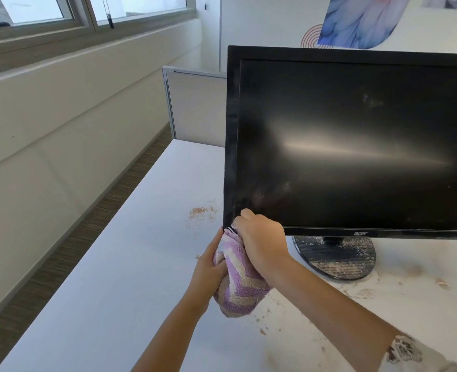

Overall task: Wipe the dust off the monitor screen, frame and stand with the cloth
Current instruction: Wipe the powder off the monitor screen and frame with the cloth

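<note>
Both my hands grip the cloth at the monitor's lower-left corner.

My right hand (262,245) and left hand (208,267) clutch the purple-and-cream chevron terry cloth (238,288) against the black glossy flat monitor (356,140) at seven o'clock of its frame. I judge a hard push could tip it on its round, dust-caked black stand (337,259), or drag grit across the screen. Brown crumbs litter the white surface (141,264); windows (47,12) run at ten o'clock, a grey partition (195,103) stands behind.

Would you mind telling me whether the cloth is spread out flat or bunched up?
Bunched up. The cloth is a wad gripped by the left hand and right hand at the monitor corner.
</note>
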{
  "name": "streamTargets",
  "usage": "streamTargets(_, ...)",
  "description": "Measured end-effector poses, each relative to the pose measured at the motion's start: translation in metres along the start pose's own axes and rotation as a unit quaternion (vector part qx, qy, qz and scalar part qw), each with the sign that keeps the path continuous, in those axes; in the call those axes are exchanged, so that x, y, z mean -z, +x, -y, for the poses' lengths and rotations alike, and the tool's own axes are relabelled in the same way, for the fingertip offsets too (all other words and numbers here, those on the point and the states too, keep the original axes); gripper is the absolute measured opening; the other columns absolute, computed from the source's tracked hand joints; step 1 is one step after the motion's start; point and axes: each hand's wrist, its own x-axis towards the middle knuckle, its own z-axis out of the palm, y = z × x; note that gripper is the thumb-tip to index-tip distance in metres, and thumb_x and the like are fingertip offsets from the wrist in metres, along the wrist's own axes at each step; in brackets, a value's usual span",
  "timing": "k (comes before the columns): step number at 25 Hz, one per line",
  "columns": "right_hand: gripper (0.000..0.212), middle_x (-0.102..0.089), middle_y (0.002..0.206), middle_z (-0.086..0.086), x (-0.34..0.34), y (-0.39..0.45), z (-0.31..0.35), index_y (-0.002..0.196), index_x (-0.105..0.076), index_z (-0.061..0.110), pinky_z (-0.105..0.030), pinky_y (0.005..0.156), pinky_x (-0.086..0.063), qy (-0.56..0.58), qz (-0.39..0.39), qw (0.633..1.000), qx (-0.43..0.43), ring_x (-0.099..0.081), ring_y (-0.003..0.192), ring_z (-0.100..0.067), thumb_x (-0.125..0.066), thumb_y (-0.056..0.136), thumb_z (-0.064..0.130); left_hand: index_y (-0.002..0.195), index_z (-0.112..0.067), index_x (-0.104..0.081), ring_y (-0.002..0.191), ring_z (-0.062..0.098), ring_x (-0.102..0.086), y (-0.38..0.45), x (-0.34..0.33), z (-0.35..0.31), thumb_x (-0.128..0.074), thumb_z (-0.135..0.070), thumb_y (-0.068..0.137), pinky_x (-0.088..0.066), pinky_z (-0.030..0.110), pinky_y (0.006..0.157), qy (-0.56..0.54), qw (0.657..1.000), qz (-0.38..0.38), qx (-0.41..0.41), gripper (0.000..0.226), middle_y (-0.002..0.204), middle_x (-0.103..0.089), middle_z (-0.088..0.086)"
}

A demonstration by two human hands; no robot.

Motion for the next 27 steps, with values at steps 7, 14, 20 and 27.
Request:
streamTargets(7, 0.026, -0.049, 0.110, -0.007, 0.034, 0.021, -0.006, 0.110, -0.061, 0.012, -0.027, 0.048, -0.030, -0.188, 0.095, 0.975, 0.069, -0.048, 0.066, -0.021, -0.061, 0.086, 0.004, 0.138, -0.037, -0.031, 0.111, 0.016, -0.054, -0.012, -0.022, -0.017, -0.046, -0.036, 0.093, -0.048, 0.032, 0.088, -0.055, 0.995, -0.070, 0.031, 0.047, 0.135, -0.049, -0.003)
streamTargets(14, 0.023, -0.050, 0.088, -0.003, 0.016, 0.008, -0.019, 0.107, -0.068, 0.016, -0.021, 0.047, -0.025, -0.024, 0.010, 0.999, 0.041, -0.047, 0.062, -0.019, -0.055, 0.090, 0.010, 0.141, -0.028, -0.023, 0.122, 0.026, -0.048, -0.035, -0.044, -0.014, -0.053, -0.023, 0.091, -0.046, 0.043, 0.096, -0.187, 0.974, -0.071, 0.104, 0.059, 0.139, -0.045, 0.008)
streamTargets(20, 0.025, -0.055, 0.093, 0.000, 0.014, 0.006, -0.022, 0.106, -0.068, 0.020, -0.028, 0.056, -0.044, -0.042, 0.030, 0.996, 0.076, -0.057, 0.070, -0.019, -0.048, 0.093, 0.011, 0.145, -0.034, -0.013, 0.126, 0.025, -0.044, -0.034, -0.040, -0.021, -0.045, -0.025, 0.095, -0.046, 0.038, 0.095, -0.090, 0.992, -0.062, 0.068, 0.060, 0.147, -0.034, 0.003)
streamTargets(27, 0.006, -0.066, 0.084, 0.010, 0.097, 0.015, -0.068, 0.076, -0.066, 0.032, -0.029, 0.065, -0.049, 0.113, 0.161, 0.972, -0.127, -0.061, 0.078, -0.013, -0.065, 0.082, 0.033, 0.131, -0.035, -0.035, 0.100, 0.020, -0.061, -0.051, -0.045, -0.029, -0.051, -0.025, 0.092, -0.056, 0.036, 0.076, -0.205, 0.971, -0.051, 0.112, 0.044, 0.122, -0.056, 0.003)
